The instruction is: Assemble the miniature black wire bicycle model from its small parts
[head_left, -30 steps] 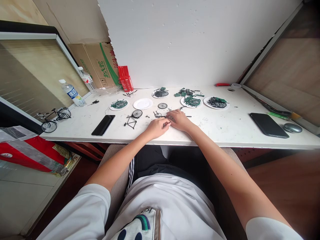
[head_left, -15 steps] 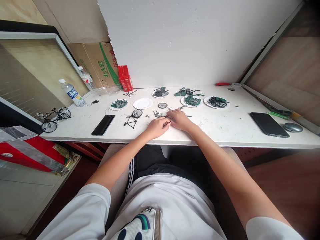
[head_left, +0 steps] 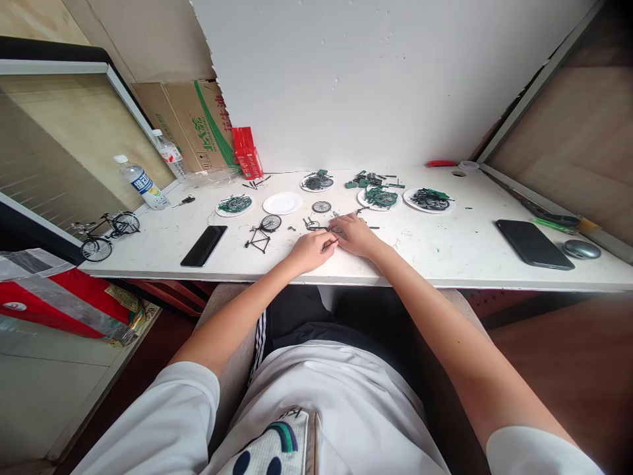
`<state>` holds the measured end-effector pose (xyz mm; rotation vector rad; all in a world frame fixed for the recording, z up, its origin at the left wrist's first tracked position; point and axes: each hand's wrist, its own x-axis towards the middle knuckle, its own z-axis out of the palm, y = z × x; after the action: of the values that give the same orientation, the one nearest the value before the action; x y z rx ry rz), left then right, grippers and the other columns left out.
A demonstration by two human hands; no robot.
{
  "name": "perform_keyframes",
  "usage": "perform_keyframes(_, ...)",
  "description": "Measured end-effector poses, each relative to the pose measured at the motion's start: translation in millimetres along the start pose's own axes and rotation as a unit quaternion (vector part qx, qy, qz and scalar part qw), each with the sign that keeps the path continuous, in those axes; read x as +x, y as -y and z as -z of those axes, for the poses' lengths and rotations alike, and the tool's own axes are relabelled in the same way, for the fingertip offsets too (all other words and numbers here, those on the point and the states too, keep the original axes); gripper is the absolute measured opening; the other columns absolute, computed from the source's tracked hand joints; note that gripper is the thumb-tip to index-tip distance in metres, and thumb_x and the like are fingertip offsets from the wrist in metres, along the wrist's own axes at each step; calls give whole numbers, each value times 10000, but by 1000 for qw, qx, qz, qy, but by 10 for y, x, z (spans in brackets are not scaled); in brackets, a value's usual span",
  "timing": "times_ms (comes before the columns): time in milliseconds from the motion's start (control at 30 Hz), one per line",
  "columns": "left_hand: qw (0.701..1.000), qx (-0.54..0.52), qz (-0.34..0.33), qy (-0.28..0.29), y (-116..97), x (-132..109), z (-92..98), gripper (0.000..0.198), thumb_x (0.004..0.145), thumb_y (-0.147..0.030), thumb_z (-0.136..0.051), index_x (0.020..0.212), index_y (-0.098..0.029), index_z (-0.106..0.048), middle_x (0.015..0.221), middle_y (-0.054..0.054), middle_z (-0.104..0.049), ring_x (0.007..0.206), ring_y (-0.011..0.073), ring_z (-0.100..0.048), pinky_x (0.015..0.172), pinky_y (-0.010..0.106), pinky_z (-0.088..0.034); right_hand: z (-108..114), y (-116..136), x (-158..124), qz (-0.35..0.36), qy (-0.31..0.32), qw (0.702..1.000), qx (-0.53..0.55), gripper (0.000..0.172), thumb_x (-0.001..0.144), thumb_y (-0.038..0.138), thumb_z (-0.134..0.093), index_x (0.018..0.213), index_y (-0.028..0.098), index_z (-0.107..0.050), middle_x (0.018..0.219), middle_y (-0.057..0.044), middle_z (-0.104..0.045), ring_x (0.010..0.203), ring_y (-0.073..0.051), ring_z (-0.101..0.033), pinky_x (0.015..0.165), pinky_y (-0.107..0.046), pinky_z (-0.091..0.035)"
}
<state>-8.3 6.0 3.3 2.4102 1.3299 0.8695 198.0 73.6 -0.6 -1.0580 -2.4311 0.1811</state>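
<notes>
My left hand (head_left: 313, 249) and my right hand (head_left: 352, 233) meet near the front of the white table (head_left: 420, 254). Their fingers are closed at the same spot, and whatever they pinch is too small and too covered to name. Just beyond the fingertips lie thin dark model parts (head_left: 312, 224), partly hidden by the right hand. A loose toy bicycle wheel (head_left: 321, 207) lies behind them. To the left is a black model bicycle frame (head_left: 258, 241), with another spoked wheel (head_left: 271, 223) at its upper end.
Paper plates with dark and green bicycle parts (head_left: 235, 205) stand along the back, beside a bare white plate (head_left: 282, 203). A built model bicycle (head_left: 109, 232) stands far left, near bottles (head_left: 143, 185). Phones lie left (head_left: 204, 246) and right (head_left: 534, 244), the latter beside a mouse (head_left: 582, 249).
My hands stay together at nearly the same place, with only slight finger movement. The view has shifted very slightly; the parts on the table lie as before.
</notes>
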Motion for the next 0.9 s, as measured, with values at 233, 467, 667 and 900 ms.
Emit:
perform_keyframes(233,1000,2,0,4,2,-4,2,179,1051,-315,-602,943,-220,-709,955,38,-689,737,168,-598,715,317,-422,-29,-37,3,5,-1,1000,0,343,994,294,-592,1270,197,-771,1395,-163,-760,1290,-396,-601,1058,-527,-482)
perform_keyframes(467,1000,4,1,6,-11,-3,10,191,1051,-313,-603,910,-216,-687,946,41,-681,741,172,-599,714,320,-419,-3,-7,3,1,3,1000,5,325,1019,304,-578,1260,191,-764,1396,-160,-760,1292,-402,-602,1056,-529,-480)
perform_keyframes(667,1000,6,4,8,-7,-4,9,195,1054,-323,-601,919,-218,-694,959,44,-687,734,171,-596,710,322,-420,24,23,-2,-1,6,1000,6,316,1027,308,-583,1264,195,-759,1352,-161,-771,1278,-401,-604,1053,-522,-480)
perform_keyframes(900,1000,9,7,8,-7,-2,3,192,1052,-325,-600,929,-219,-703,954,49,-684,733,175,-598,712,324,-427,16,15,-5,-4,7,1000,9,325,1026,298,-578,1277,193,-756,1363,-159,-767,1292,-409,-596,1032,-522,-491)
